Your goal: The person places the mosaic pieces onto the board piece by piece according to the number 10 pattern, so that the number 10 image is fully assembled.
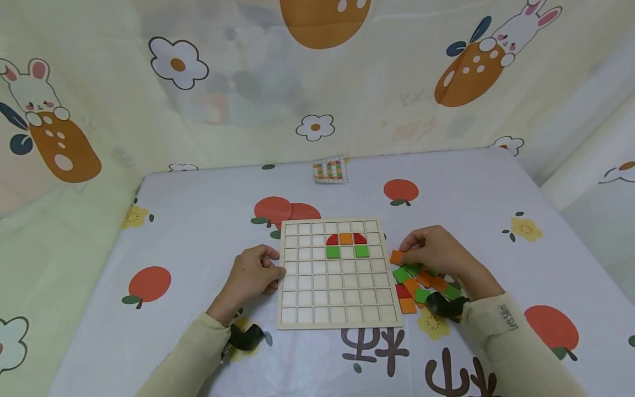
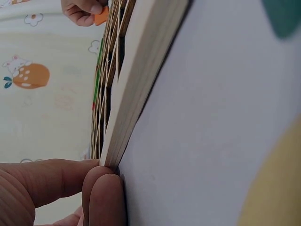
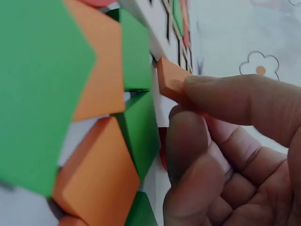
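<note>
A square wooden grid board lies flat on the table. Near its top sit a row of red, orange and red pieces, with a green tile below either end. My left hand holds the board's left edge, thumb on the upper rim and curled fingers against the side. Just off the right edge, my right hand pinches an orange square tile between thumb and finger. Beneath and beside that hand is a loose pile of green, orange and red tiles, partly hidden by the wrist.
A small card printed with a coloured grid pattern lies at the back of the table. The tablecloth carries fruit and flower prints. A patterned curtain hangs behind the table. Each wrist wears a black device.
</note>
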Demonstrator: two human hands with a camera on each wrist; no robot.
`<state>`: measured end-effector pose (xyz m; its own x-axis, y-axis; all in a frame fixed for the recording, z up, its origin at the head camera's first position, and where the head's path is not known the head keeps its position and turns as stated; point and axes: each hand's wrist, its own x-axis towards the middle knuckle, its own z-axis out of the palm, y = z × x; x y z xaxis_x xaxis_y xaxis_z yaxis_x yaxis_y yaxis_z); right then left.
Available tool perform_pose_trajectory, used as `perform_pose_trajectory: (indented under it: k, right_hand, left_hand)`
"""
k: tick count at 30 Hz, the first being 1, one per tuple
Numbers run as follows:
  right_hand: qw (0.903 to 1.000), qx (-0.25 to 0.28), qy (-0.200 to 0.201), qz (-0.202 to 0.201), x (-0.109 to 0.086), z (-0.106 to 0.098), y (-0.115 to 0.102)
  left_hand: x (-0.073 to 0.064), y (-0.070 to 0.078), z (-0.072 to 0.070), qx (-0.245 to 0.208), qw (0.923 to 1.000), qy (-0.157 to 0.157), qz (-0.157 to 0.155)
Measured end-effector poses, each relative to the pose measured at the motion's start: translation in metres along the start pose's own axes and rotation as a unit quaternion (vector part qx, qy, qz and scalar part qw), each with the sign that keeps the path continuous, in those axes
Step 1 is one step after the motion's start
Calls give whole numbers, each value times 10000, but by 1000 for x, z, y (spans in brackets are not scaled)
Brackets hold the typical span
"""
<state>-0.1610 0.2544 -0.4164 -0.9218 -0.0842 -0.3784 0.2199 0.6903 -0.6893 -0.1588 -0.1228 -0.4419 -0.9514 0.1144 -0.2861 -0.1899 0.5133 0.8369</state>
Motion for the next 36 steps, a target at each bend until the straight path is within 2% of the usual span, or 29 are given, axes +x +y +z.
perform_pose_trajectory:
  k: [6,13,17,27,36]
  right_hand:
    - [9967,796,-146,3,3,-2,1]
    - [9889,1388,-472,-226,8,4,-1]
    - [9864,1455,-663,-377,9,8,-5]
    - [9860,1422,-814,-299,13,18,-15]
    - [9837,1426,-988,-474,14,21,-19]
  left_hand:
    - [0,0,0,74,10000,21,-40]
    - [0,-1,1,50,10000,16,-33]
    - [0,-2,1,56,10000,20,-26]
    - [1,-1,1,80,10000,21,-20]
    - [1,-1,1,66,10000,28,-40]
